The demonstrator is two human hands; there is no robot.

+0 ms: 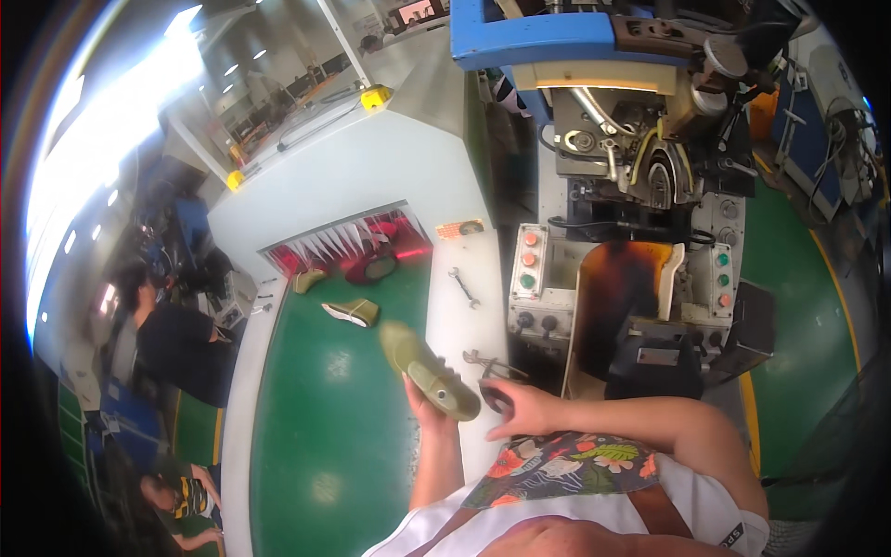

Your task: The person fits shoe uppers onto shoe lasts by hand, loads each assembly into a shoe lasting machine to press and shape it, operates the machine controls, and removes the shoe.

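An olive-green shoe upper (422, 367), apparently shaped over a last, is tilted in my left hand (433, 408), which grips its side. Just right of its lower end is my right hand (527, 408), thumb and fingers apart. A dark patch shows between them; I cannot tell what it is. Beside the right fingertips, metal pliers (495, 364) lie on the white ledge (453, 325), with a wrench (463, 288) farther up. Another olive shoe (353, 313) lies on its side on the green conveyor belt (339, 399).
Beyond it are a smaller olive piece (308, 280) and a dark red shoe (373, 268) by the strip-curtained opening of a pale housing (371, 167). A blue-framed machine (548, 37) with button panels (529, 262) stands right. Two people (181, 343) are at the left.
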